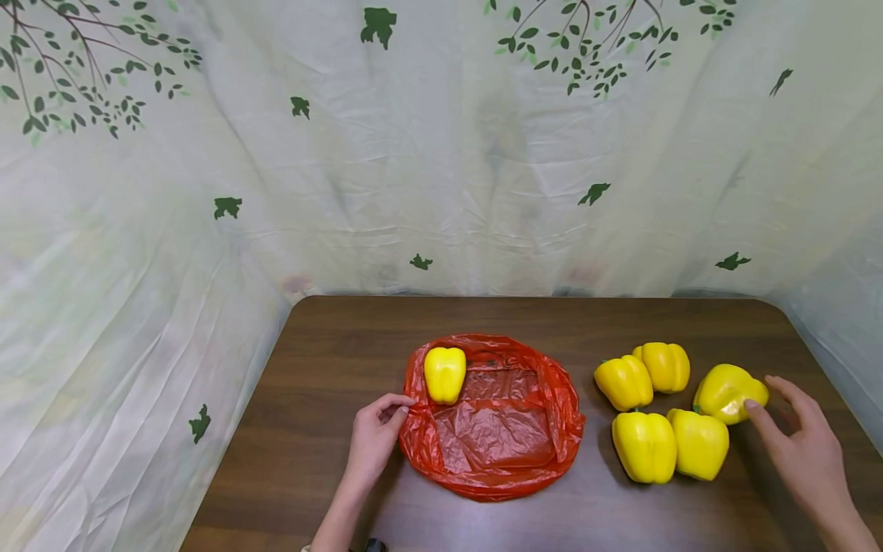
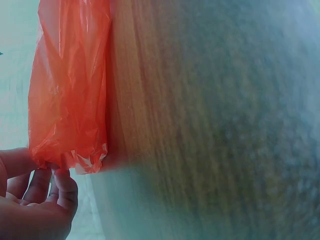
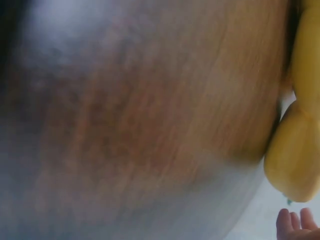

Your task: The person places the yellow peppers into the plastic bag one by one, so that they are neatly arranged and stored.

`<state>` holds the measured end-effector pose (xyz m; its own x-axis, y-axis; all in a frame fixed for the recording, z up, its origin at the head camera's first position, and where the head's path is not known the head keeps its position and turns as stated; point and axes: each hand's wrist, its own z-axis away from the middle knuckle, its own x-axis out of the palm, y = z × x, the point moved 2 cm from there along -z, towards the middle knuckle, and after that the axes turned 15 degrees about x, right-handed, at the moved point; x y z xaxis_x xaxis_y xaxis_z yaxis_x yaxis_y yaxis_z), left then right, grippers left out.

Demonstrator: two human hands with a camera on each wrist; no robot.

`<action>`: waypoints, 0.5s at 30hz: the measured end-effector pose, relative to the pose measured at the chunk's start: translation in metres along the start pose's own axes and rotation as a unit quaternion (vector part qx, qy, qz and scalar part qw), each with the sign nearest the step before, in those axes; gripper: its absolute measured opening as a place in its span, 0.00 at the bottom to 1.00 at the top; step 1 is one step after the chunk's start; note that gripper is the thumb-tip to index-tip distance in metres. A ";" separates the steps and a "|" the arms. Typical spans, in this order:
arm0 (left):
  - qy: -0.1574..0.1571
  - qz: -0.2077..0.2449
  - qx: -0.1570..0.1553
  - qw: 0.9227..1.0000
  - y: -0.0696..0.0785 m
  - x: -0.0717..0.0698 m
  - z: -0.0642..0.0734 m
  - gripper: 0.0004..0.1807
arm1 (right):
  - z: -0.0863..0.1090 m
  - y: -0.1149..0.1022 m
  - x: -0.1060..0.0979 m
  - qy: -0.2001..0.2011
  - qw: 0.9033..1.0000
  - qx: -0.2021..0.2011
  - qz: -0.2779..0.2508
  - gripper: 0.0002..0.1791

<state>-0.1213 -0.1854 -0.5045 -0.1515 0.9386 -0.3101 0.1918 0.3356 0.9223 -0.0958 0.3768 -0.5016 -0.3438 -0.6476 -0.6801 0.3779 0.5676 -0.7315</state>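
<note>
A red plastic bag (image 1: 491, 481) stands on the table with its mouth spread wide and its rim bunched. One yellow bell pepper (image 1: 444, 375) lies inside it, against the left part. My left hand (image 1: 375, 435) pinches the left edge of the bag between thumb and fingers; the left wrist view shows this grip from the side on the red plastic (image 2: 70, 90). At the right, my right hand (image 1: 803, 441) reaches to the rightmost yellow bell pepper (image 1: 730, 392), thumb and fingers spread at its near side. The right wrist view has the fingertips just short of a pepper (image 3: 295, 155).
Several more yellow bell peppers (image 1: 645, 447) sit grouped on the brown wooden table (image 1: 345, 337), right of the bag. A pale curtain (image 1: 455, 169) with leaf prints hangs behind the table and along its sides. A small dark object (image 1: 375, 545) shows at the bottom edge.
</note>
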 end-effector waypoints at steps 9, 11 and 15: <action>-0.002 -0.007 0.008 1.000 -0.002 -0.001 -0.001 0.10 | -0.015 0.001 0.001 -0.056 0.998 0.038 0.010 0.40; 0.000 -0.006 0.011 1.000 -0.002 -0.001 -0.001 0.10 | -0.019 0.001 0.001 -0.073 0.997 0.033 0.010 0.41; 0.003 -0.002 0.011 1.000 -0.001 -0.002 0.000 0.10 | -0.025 0.001 0.003 -0.107 0.993 0.033 0.034 0.44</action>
<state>-0.1214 -0.1871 -0.5045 -0.1591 0.9365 -0.3126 0.2125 0.3417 0.9155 -0.1182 0.3884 -0.5062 -0.1277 -0.7057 -0.6969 0.4525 0.5838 -0.6741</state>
